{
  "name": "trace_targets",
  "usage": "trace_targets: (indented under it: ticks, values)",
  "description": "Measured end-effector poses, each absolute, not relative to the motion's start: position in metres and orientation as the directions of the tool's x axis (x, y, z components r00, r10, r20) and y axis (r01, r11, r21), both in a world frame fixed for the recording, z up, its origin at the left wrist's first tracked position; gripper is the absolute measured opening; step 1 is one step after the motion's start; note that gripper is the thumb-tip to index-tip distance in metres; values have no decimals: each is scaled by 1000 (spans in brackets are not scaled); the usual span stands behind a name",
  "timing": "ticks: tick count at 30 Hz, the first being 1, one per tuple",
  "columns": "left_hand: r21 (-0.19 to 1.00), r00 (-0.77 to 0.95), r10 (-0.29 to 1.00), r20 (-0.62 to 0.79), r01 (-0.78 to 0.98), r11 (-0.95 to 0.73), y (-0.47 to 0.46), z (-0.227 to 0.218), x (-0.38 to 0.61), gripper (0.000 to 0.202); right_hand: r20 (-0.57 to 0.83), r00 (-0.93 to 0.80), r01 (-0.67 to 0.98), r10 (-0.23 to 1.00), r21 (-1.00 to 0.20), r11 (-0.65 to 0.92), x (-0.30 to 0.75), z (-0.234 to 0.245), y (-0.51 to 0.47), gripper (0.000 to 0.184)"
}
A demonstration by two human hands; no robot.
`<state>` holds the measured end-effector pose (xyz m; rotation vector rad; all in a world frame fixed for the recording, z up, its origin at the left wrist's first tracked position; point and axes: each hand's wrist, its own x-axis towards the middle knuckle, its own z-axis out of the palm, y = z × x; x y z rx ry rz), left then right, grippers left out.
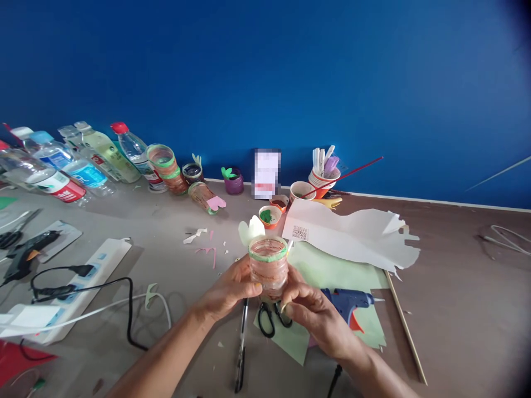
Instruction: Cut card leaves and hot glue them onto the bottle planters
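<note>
My left hand (pixel 237 284) is wrapped round a cut plastic bottle cup (pixel 269 271), thumb in front. The cup is painted brownish pink, has a light green rim, and is held upright. Pale paper petals (pixel 251 231) stand at its rear left rim. At the cup's lower right, my right hand (pixel 309 304) is closed, thumb and forefinger pinched on a small pale bit too tiny to name. Below the cup lie black-handled scissors (pixel 266 320) and a black pen (pixel 240 354). A blue glue gun (pixel 352 300) rests on light green paper (pixel 290 340), partly behind my right hand.
Plastic bottles (pixel 62 182) and painted cups (pixel 168 168) stand along the blue wall. Paint cups (pixel 270 216) and a cup of markers (pixel 323 177) are at the back. White paper (pixel 352 232) and a wooden stick (pixel 406 329) lie right. A power strip (pixel 89 287) with cables is left.
</note>
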<state>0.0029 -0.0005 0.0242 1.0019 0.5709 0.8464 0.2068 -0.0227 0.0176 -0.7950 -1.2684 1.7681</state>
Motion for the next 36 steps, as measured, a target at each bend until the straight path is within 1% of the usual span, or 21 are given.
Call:
trace_targets:
  ticks: [3, 5, 7, 10, 14, 18, 20, 22, 24, 27, 30, 33, 36]
  values:
    - [904, 597, 802, -18, -332, 267, 3, 19, -4, 57, 42, -454, -122, 890, -992, -15, 209, 20, -24, 11]
    - [901, 617, 787, -11, -335, 276, 4, 17, -5, 60, 78, -452, -88, 889, -995, 43, 209, 21, -26, 10]
    - [897, 602, 798, 4, -355, 263, 4, 16, -4, 60, 103, -444, -85, 890, -994, 73, 209, 20, -28, 10]
    - [896, 513, 858, 17, -389, 215, 4, 14, -1, 61, 134, -427, -117, 894, -989, 92, 207, 21, -29, 11]
    - [905, 429, 903, -29, -373, 206, 1, 10, 3, 58, 154, -408, -135, 900, -985, 107, 206, 22, -29, 12]
    - [916, 330, 943, 42, -389, 95, -3, 7, 5, 68, 149, -402, -189, 903, -979, 77, 205, 18, -28, 12]
    - [927, 318, 946, 57, -369, 69, -4, 7, 4, 70, 138, -402, -239, 905, -970, 42, 205, 15, -27, 12]
    - [940, 337, 940, 61, -335, 59, -5, 7, 4, 68, 117, -398, -272, 910, -962, 5, 205, 13, -27, 11]
    - [961, 346, 935, 77, -275, 23, -7, 7, 4, 66, 99, -388, -268, 917, -963, -10, 205, 13, -26, 11]
    - [989, 335, 932, 138, -92, -114, -10, 9, 3, 62, 80, -381, -189, 921, -982, 6, 205, 14, -27, 11]
    - [961, 346, 910, 227, 73, -267, -12, 12, 2, 61, 90, -377, -94, 922, -994, 58, 206, 16, -28, 12]
    - [926, 367, 888, 278, 143, -350, -13, 13, 1, 63, 107, -366, -30, 924, -994, 103, 206, 15, -29, 12]
    - [915, 378, 876, 298, 148, -375, -13, 12, 1, 65, 81, -343, 5, 936, -996, 88, 205, 15, -28, 14]
